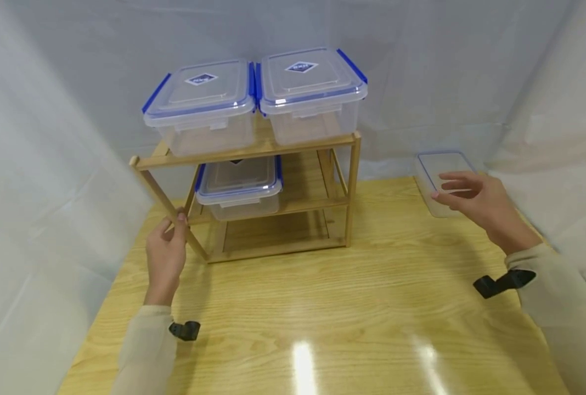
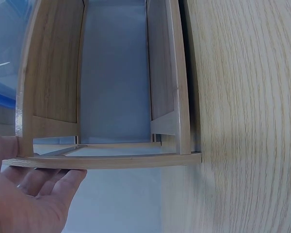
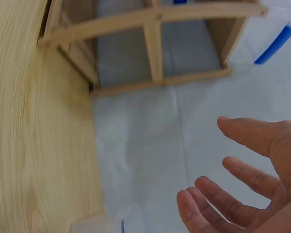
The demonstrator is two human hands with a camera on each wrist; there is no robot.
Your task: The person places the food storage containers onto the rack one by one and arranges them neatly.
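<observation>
A wooden shelf rack (image 1: 253, 197) stands toward the back of the pale wooden surface (image 1: 332, 307), three tiers high. The left hand (image 1: 166, 255) grips its front left upright, thumb and fingers curled around the slanting post; the left wrist view shows the fingers (image 2: 48, 187) just under the rack's edge. On the top tier sit two clear lidded storage boxes with blue clips, the left box (image 1: 201, 107) and the right box (image 1: 310, 93), touching side by side. A third box (image 1: 238, 186) rests on the middle tier, on its left half. Off to the right, near the surface's far edge, lies a small clear container (image 1: 443, 178) with a blue-rimmed lid. The right hand (image 1: 473, 197) hovers at it, fingers spread and relaxed, gripping nothing; whether the fingertips touch it I cannot tell.
</observation>
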